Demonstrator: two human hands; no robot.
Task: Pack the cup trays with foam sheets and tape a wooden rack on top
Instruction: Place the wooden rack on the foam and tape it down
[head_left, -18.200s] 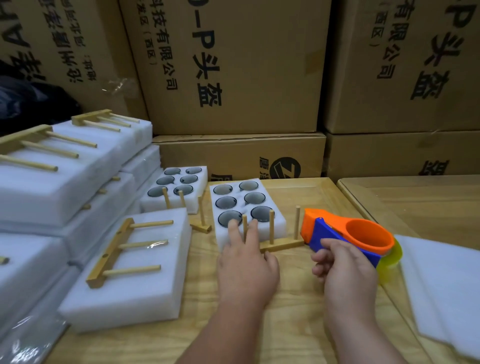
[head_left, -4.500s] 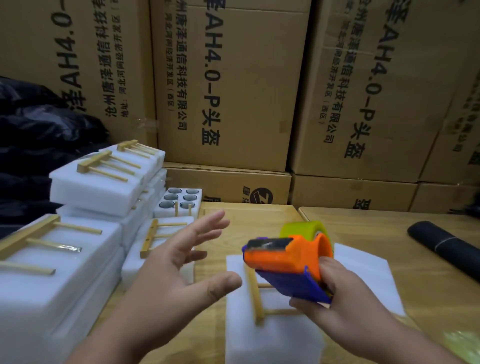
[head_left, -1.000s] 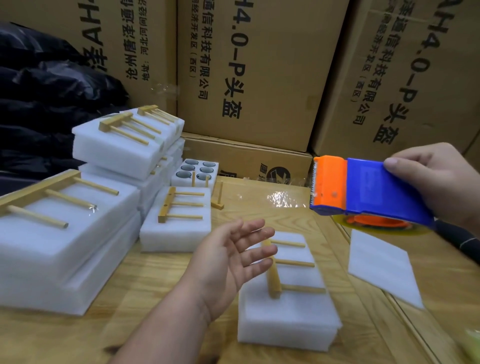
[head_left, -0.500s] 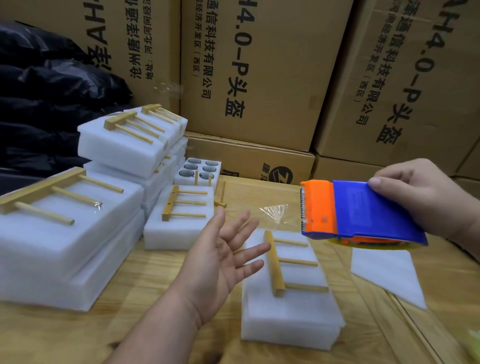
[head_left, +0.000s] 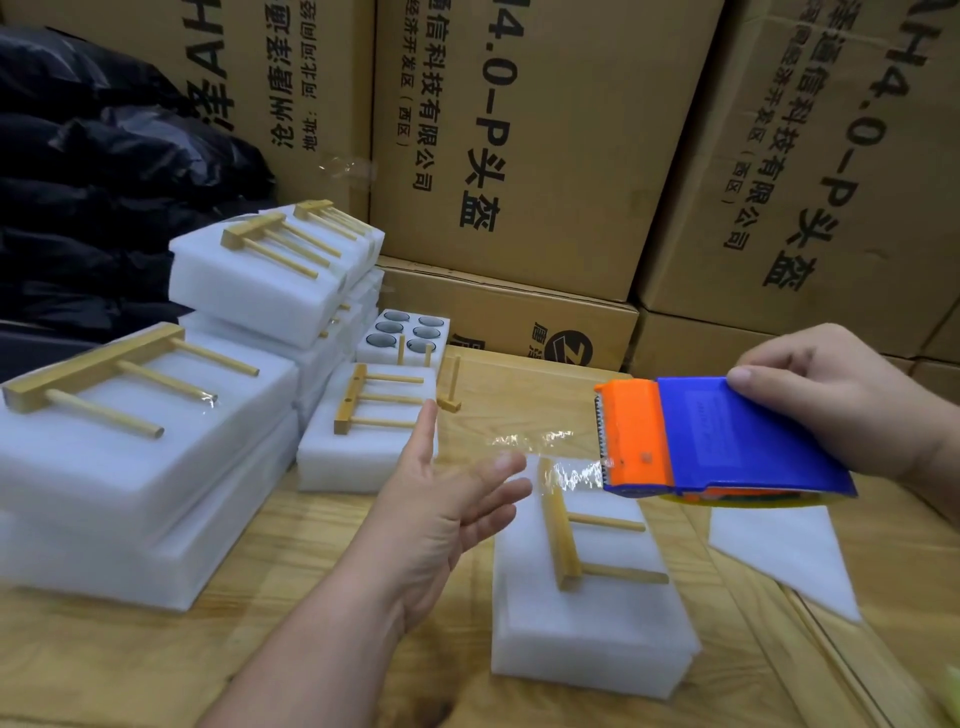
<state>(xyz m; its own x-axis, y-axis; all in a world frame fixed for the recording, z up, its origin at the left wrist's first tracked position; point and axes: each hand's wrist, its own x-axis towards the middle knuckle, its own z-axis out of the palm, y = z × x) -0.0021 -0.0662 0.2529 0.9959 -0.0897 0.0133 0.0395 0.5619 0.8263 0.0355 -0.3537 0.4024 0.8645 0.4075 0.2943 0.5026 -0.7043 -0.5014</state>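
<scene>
Cardboard boxes (head_left: 519, 130) wall off the back of a wooden table (head_left: 156, 665). Taping step, I'd say: right hand (head_left: 836, 400) grips the tape dispenser (head_left: 727, 436) above the foam pack (head_left: 587, 623), whose wooden rack (head_left: 563, 540) lies loose on top. A clear tape (head_left: 550, 457) strip trails from the blade. Left hand (head_left: 441, 514) is open, fingers spread, holding nothing, near the strip's free end. Next likely needs: catch that end, press it to the foam, pull across the rack. Finished packs (head_left: 130, 457) stack left.

Tape dispenser (head_left: 722, 436) lower, tape seemingly out
</scene>
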